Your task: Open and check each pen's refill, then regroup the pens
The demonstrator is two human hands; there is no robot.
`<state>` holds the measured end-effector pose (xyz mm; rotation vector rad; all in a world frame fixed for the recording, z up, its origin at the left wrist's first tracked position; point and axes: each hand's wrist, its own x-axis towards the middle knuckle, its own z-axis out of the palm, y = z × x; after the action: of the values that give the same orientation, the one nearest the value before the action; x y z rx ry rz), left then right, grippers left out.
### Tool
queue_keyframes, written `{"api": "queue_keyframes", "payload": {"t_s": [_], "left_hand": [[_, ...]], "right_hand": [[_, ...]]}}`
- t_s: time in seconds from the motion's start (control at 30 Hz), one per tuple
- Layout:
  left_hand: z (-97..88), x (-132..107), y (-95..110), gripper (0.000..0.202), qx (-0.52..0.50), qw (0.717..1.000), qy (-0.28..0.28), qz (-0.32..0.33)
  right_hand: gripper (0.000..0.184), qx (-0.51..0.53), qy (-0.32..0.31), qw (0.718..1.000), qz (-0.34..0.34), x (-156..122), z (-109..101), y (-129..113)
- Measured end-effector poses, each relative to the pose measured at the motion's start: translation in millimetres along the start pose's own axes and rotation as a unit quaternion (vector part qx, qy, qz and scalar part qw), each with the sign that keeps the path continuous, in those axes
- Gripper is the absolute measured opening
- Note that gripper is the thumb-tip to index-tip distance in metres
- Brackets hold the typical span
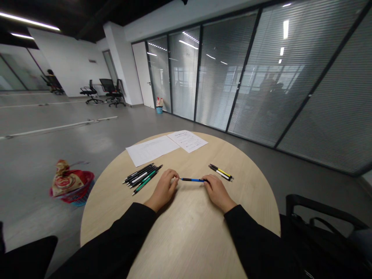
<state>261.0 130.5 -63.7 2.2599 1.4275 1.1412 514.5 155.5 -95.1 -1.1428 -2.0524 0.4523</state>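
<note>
Blue-and-black pen (195, 180) lies level between my hands, near middle of round table (186, 236), at 12 o'clock from me. My left hand (165, 186) has fingertips pinched at its thin tip; my right hand (216, 190) grips blue end. Whether pen touches tabletop, cannot tell. Pile of dark and green pens (143, 178) at 9 o'clock from left hand, just beside it. Yellow-and-black pen (223, 173) and white-and-black pen (219, 173) at 1 o'clock from right hand. Two paper sheets (153, 150) at 11 o'clock, near far edge.
</note>
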Motion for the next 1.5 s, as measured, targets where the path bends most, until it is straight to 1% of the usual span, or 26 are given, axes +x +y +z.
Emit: {"api": "queue_keyframes", "payload": {"t_s": [0.33, 0.6, 0.7, 0.8, 0.97, 1.13, 1.23, 1.33, 1.5], "left_hand": [[1.4, -0.5, -4.0, 0.019, -0.009, 1.0, 0.002, -0.012], [2.3, -1.0, -4.9, 0.021, -0.042, 0.999, -0.001, -0.032], [2.4, -0.9, -4.0, 0.023, -0.052, 0.997, -0.003, -0.048], [1.8, -0.3, -2.4, 0.025, -0.058, 0.997, -0.004, -0.043], [0.7, 0.3, -3.8, 0.026, -0.058, 0.997, 0.014, -0.046], [4.1, -1.9, -12.5, 0.026, -0.043, 0.998, 0.02, -0.042], [5.6, -2.9, -18.4, 0.025, -0.005, 1.0, 0.003, -0.031], [5.9, -3.0, -22.6, 0.029, 0.041, 0.998, -0.03, -0.023], [6.3, -2.8, -25.1, 0.029, 0.125, 0.988, -0.082, -0.038]], "right_hand": [[0.022, -0.023, 0.011, 0.999, -0.028, -1.4, -1.4, -4.7], [0.022, -0.04, 0.02, 0.998, -0.039, -1.6, -1.5, -6.3], [0.021, -0.042, 0.018, 0.998, -0.045, -1.7, -0.8, -7.4], [0.021, -0.041, 0.012, 0.998, -0.051, -2.0, 0.1, -9.1], [0.021, -0.029, 0.017, 0.998, -0.044, -2.2, 1.3, -7.6], [0.022, -0.01, 0.025, 0.999, -0.025, -1.1, 1.9, -2.1], [0.022, 0.003, 0.029, 0.999, -0.014, -0.4, 2.1, -0.2], [0.022, 0.025, 0.035, 0.999, 0.004, -0.1, 1.9, 0.5], [0.021, 0.091, 0.047, 0.993, 0.062, -0.2, 1.0, 0.6]]}}
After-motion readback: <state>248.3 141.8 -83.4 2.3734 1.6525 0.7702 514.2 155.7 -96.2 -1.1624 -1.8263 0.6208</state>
